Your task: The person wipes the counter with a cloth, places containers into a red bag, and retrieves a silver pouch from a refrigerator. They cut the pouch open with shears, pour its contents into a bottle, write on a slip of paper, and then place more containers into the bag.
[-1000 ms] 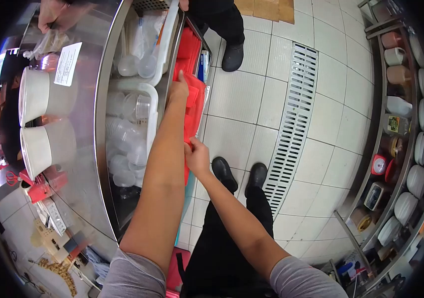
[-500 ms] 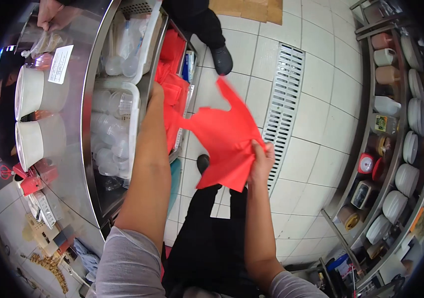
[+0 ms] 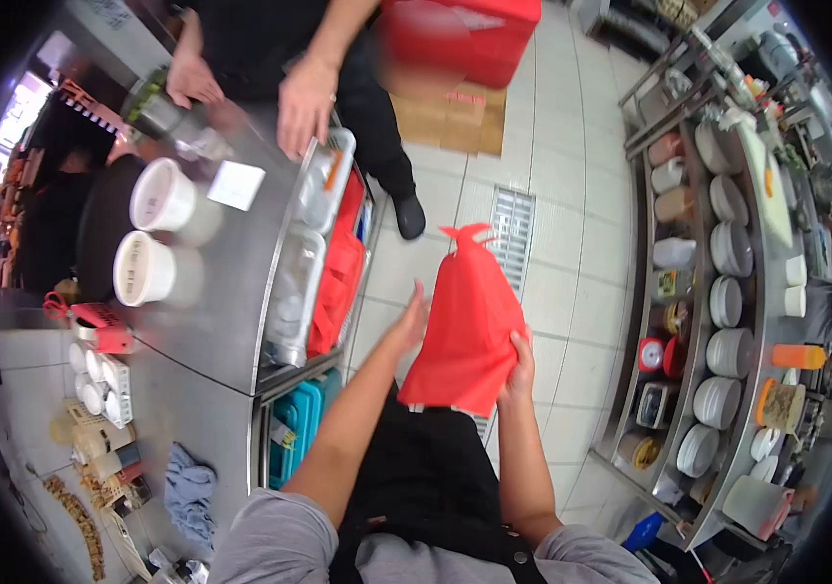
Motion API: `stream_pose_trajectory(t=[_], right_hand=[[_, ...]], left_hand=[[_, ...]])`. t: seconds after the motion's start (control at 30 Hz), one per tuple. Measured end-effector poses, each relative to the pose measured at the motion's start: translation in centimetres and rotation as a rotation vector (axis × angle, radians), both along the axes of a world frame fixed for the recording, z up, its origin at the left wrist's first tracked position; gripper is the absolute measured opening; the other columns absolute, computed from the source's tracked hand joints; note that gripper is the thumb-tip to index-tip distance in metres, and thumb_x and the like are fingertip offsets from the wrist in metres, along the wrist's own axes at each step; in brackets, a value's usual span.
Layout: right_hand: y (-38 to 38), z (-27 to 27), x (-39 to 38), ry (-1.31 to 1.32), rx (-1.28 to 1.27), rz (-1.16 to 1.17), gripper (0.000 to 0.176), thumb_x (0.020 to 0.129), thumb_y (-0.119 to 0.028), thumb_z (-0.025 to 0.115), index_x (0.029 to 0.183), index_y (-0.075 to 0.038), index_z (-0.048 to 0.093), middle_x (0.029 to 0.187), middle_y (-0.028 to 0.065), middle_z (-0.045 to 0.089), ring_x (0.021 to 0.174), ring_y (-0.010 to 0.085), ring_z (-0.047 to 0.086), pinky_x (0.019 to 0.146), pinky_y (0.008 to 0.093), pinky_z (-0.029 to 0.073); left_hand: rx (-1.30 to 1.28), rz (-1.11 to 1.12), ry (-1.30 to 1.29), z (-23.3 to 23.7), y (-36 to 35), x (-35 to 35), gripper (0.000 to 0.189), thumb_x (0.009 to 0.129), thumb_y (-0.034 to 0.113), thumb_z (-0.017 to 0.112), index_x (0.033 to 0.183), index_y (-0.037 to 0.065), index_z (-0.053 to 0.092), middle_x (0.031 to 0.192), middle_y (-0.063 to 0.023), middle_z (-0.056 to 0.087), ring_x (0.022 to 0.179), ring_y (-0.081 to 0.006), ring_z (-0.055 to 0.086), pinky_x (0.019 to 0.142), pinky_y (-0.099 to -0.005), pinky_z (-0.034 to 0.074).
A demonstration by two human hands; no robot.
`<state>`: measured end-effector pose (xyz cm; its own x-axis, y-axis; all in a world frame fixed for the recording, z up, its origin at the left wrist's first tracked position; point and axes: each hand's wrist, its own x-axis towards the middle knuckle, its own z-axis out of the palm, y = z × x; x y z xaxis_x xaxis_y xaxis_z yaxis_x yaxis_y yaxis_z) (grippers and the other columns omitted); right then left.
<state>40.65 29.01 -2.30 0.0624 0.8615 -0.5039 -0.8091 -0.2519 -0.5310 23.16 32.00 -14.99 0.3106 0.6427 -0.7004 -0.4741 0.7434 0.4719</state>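
Observation:
A red carrier bag (image 3: 466,326) hangs in front of my body, its cut handles at the far end. My right hand (image 3: 520,368) grips the bag's right edge, thumb on the near face. On the other side, my left hand (image 3: 414,316) is held up beside the bag's left edge with fingers stretched out and nothing in them. More red bags (image 3: 338,282) lie in the open drawer to my left, beside a white tray (image 3: 311,263) of clear plastic cups.
A steel counter (image 3: 231,282) at left carries two white tubs (image 3: 143,268) and a paper slip (image 3: 236,185). A person in black (image 3: 260,49) stands at its far end, hands by the edge. Shelves of bowls (image 3: 727,248) line the right.
My left hand has come out of the drawer and over to the bag. The bag has swung upright and spread, still in my right hand. The view has shifted, showing the other person's hands.

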Motion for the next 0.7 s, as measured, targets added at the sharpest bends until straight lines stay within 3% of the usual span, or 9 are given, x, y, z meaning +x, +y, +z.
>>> stream_pose_trajectory(t=[0.03,0.17,0.2,0.3,0.37,0.5,0.57,0.6,0.7], right_hand=[[-0.9,1.6,0.5,0.026,-0.026,0.040,0.017,0.085,-0.003,0.054,0.078,-0.011,0.040,0.088,0.0036,0.056,0.082,0.0139,0.055,0.075,0.0304,0.048],[-4.0,2.2,4.3,0.097,0.151,0.190,0.016,0.082,-0.001,0.057,0.091,-0.008,0.046,0.099,0.0088,0.058,0.097,0.0172,0.056,0.082,0.0341,0.049],[-4.0,1.8,5.4,0.094,0.161,0.197,0.016,0.082,-0.001,0.057,0.091,-0.008,0.046,0.099,0.0088,0.058,0.097,0.0172,0.056,0.082,0.0341,0.049],[-3.9,3.8,6.3,-0.540,0.132,0.355,0.032,0.077,0.006,0.061,0.104,-0.004,0.047,0.103,0.0130,0.056,0.105,0.0185,0.054,0.079,0.0320,0.052],[-2.5,5.6,4.4,-0.862,0.194,0.287,0.031,0.080,0.000,0.061,0.108,-0.002,0.047,0.108,0.0125,0.054,0.105,0.0214,0.053,0.084,0.0329,0.047],[1.5,13.3,-1.7,-0.712,0.547,0.404,0.045,0.079,-0.009,0.067,0.117,0.001,0.044,0.122,0.0133,0.045,0.113,0.0243,0.045,0.094,0.0364,0.042],[2.5,17.1,-4.8,-1.305,1.067,0.157,0.060,0.078,-0.018,0.069,0.126,0.003,0.038,0.128,0.0156,0.041,0.122,0.0298,0.035,0.104,0.0415,0.027],[3.0,18.6,-6.5,-1.218,1.098,0.107,0.072,0.075,-0.024,0.072,0.129,0.004,0.035,0.132,0.0211,0.035,0.126,0.0344,0.028,0.106,0.0434,0.018],[3.9,22.5,-12.3,-0.922,1.008,-0.203,0.077,0.071,-0.025,0.075,0.129,0.003,0.035,0.129,0.0240,0.035,0.125,0.0367,0.028,0.104,0.0441,0.020]], left_hand=[[0.143,0.015,-0.326,2.6,-1.0,0.1,0.101,0.074,0.075,0.046,0.142,0.006,0.020,0.144,-0.0188,0.028,0.135,-0.0257,0.025,0.109,-0.0427,0.021],[0.456,0.185,-0.274,9.4,-2.4,-0.8,0.072,0.082,0.049,0.061,0.133,0.003,0.039,0.130,-0.0139,0.048,0.120,-0.0217,0.047,0.099,-0.0381,0.038],[0.565,0.200,-0.005,15.1,-2.3,-1.7,0.055,0.081,0.037,0.066,0.121,0.003,0.050,0.117,-0.0104,0.056,0.107,-0.0175,0.053,0.091,-0.0340,0.043],[0.741,0.231,0.511,24.9,-2.6,-4.7,0.020,0.081,0.013,0.068,0.096,0.000,0.066,0.086,-0.0029,0.067,0.076,-0.0092,0.062,0.071,-0.0246,0.050],[0.840,0.304,0.454,28.3,-2.9,-6.7,0.020,0.081,0.010,0.068,0.096,-0.002,0.065,0.086,-0.0037,0.067,0.075,-0.0088,0.062,0.069,-0.0241,0.051],[0.894,0.283,0.599,33.5,-4.6,-10.9,0.016,0.081,0.007,0.068,0.094,-0.002,0.067,0.086,-0.0032,0.067,0.074,-0.0073,0.060,0.069,-0.0232,0.050],[0.923,0.313,0.619,34.6,-5.4,-13.0,0.017,0.080,0.007,0.068,0.094,-0.002,0.067,0.085,-0.0023,0.066,0.075,-0.0065,0.059,0.069,-0.0234,0.049],[0.917,0.317,0.685,35.4,-6.0,-14.1,0.017,0.080,0.007,0.068,0.094,-0.002,0.067,0.085,-0.0020,0.066,0.076,-0.0063,0.058,0.069,-0.0235,0.049],[0.887,0.375,0.841,35.8,-7.5,-18.4,0.018,0.078,0.006,0.069,0.094,-0.003,0.067,0.084,-0.0015,0.066,0.076,-0.0061,0.057,0.069,-0.0233,0.048]])
